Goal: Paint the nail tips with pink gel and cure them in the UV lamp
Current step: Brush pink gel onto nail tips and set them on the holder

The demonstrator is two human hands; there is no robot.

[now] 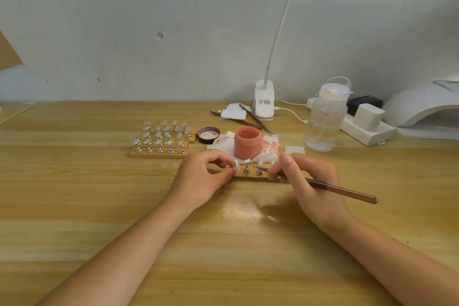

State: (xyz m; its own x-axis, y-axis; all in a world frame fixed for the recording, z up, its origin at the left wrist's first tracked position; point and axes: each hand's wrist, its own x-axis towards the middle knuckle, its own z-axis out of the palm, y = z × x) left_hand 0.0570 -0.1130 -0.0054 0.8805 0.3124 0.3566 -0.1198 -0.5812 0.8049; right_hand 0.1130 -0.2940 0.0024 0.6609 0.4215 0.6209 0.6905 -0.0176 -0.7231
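Note:
An open jar of pink gel (pixel 247 142) stands on a stained white tissue (pixel 269 145) mid-table. In front of it lies a wooden strip (pixel 250 176) with clear nail tips on metal stands. My left hand (pixel 202 179) pinches a clear nail tip (pixel 235 165) at the strip's left end. My right hand (pixel 311 181) grips a brown brush (pixel 342 191), its tip pointing left over the strip near the stands. The white UV lamp (pixel 422 107) sits at the far right.
Three more wooden strips with several clear tips (pixel 161 140) lie to the left of the jar, beside the jar's lid (pixel 209 135). Behind are tweezers (pixel 250 119), white pads, a clip lamp (pixel 264 102), a clear pump bottle (pixel 325 119) and a power strip (pixel 367 131).

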